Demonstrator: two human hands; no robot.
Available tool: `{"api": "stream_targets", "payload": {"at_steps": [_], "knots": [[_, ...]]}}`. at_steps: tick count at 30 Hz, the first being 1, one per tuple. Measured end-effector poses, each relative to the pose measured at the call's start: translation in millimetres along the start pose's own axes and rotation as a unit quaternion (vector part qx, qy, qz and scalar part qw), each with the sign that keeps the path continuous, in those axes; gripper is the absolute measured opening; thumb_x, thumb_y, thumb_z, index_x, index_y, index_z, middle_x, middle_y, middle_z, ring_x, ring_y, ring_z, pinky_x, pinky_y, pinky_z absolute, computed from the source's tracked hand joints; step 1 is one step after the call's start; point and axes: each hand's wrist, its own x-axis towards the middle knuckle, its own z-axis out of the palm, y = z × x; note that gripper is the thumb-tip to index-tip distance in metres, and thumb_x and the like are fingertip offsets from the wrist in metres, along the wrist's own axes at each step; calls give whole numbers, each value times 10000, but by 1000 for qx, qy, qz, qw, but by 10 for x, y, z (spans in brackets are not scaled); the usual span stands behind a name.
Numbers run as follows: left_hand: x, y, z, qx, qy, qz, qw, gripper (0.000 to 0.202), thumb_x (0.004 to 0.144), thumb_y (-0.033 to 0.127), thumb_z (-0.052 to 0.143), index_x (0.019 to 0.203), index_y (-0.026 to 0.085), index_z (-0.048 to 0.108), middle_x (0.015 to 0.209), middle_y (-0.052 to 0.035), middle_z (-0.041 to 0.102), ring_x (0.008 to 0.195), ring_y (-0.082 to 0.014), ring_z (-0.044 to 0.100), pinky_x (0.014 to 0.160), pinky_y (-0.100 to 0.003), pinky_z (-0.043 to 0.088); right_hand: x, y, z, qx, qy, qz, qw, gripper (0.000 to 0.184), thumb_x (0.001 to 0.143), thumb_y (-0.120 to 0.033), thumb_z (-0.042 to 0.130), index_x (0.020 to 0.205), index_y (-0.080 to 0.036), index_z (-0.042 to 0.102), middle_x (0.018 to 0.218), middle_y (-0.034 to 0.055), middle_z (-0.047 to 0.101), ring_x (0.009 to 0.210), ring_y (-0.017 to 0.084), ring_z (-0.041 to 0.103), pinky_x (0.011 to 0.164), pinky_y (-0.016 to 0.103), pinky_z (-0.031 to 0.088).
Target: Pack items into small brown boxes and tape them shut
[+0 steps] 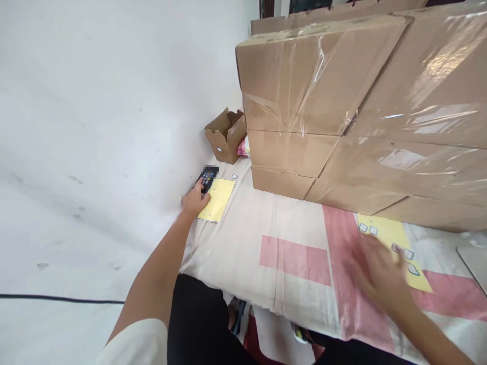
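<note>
At the far left of the bed-like surface, beside the wall, my left hand (195, 201) has its fingers closed around the near end of a black phone (209, 174) whose screen shows several icons. A yellow sheet (218, 200) with a wavy edge lies partly beside and beneath that hand. On the right, my right hand (380, 271) is smeared by motion over the cloth, so its fingers are unclear. Near it lies a second yellow sheet (416, 279), bearing several small whitish pieces (373, 230) with dark outlines. Another small white piece (235, 176) rests near the phone.
Large cardboard boxes (289, 81) wrapped in clear film stand along the back and right. A small open carton (225, 142) sits by the white wall (95, 126). Pink-and-cream cloth (243, 243) covers the surface. A black cable (61, 299) runs along the wall.
</note>
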Motion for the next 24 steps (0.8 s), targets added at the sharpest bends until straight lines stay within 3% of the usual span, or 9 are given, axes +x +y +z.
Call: {"api": "stream_targets", "payload": {"at_steps": [2, 5, 12, 17, 24], "knots": [[26, 10, 1, 16, -10, 13, 1000, 555, 917, 492, 467, 1403, 223, 497, 1668, -91, 403, 1166, -330, 686, 961, -462, 548, -49, -271, 237, 22, -9, -36, 999, 510, 1066, -427, 365, 1498, -181, 479, 1479, 179, 583, 1382, 375, 531, 1191, 639, 298], [67, 16, 9, 38, -20, 31, 999, 608, 912, 505, 463, 1438, 202, 486, 1674, -109, 388, 1157, -350, 692, 978, -470, 544, -69, -405, 426, 37, -23, -21, 999, 544, 1059, -455, 403, 1526, -179, 432, 1504, 162, 564, 1360, 345, 545, 1101, 530, 438], [190, 16, -11, 59, -51, 46, 996, 699, 933, 500, 422, 1549, 168, 405, 1620, -167, 457, 1185, -397, 677, 1021, -522, 525, -61, -296, 396, 35, -33, -6, 999, 526, 1064, -485, 398, 1475, -163, 460, 1485, 158, 567, 1340, 343, 541, 1089, 514, 447], [268, 55, -60, 45, -62, 30, 997, 693, 922, 500, 471, 1537, 185, 421, 1473, -180, 605, 1171, -414, 685, 1012, -539, 528, -63, -320, 401, 40, -34, -2, 999, 515, 1068, -462, 401, 1479, -154, 445, 1473, 161, 574, 1333, 342, 542, 1089, 510, 448], [80, 148, -28, 13, -9, -36, 999, 780, 942, 520, 472, 1609, 169, 272, 1612, -195, 458, 1224, -382, 668, 1043, -489, 520, -70, -302, 420, 48, -28, 9, 998, 515, 1060, -451, 406, 1484, -160, 446, 1454, 172, 589, 1328, 358, 556, 1089, 532, 445]]}}
